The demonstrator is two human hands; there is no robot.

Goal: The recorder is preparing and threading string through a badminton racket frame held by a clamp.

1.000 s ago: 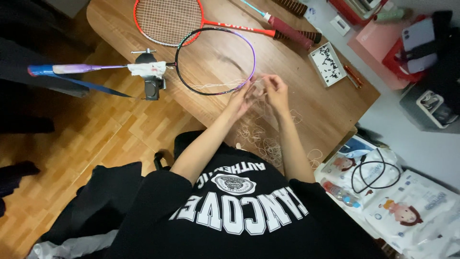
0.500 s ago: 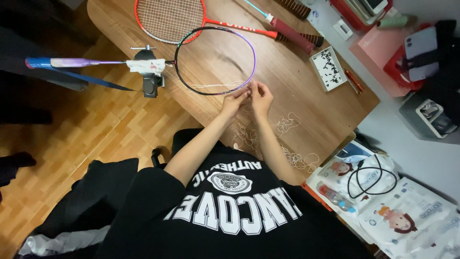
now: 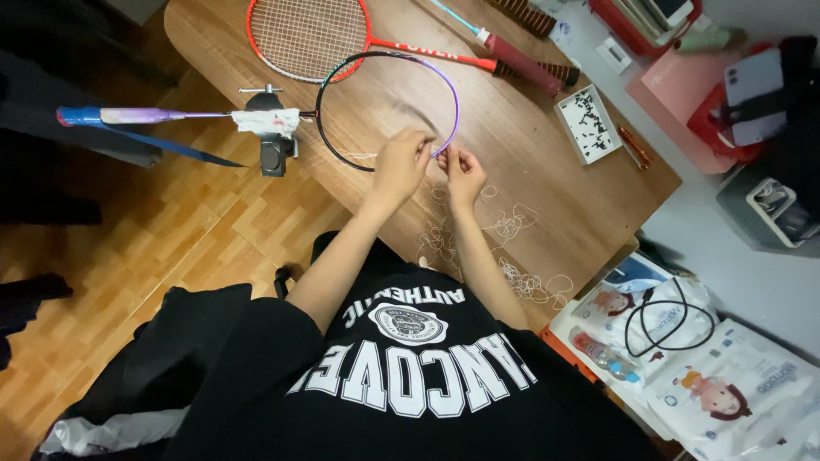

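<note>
The wooden table [image 3: 547,154] has a smooth, satin brown top with visible grain, and the floor [image 3: 171,248] is glossy parquet in a warmer orange tone. The unstrung racket frame [image 3: 389,111] looks like glossy lacquered composite, black fading to purple. Near the table's front edge the loose string offcuts [image 3: 512,230] look thin, pale and plasticky. White cloth [image 3: 266,121] is wrapped at the metal clamp [image 3: 273,154] on the left edge. The red racket [image 3: 307,34] is shiny too.
</note>
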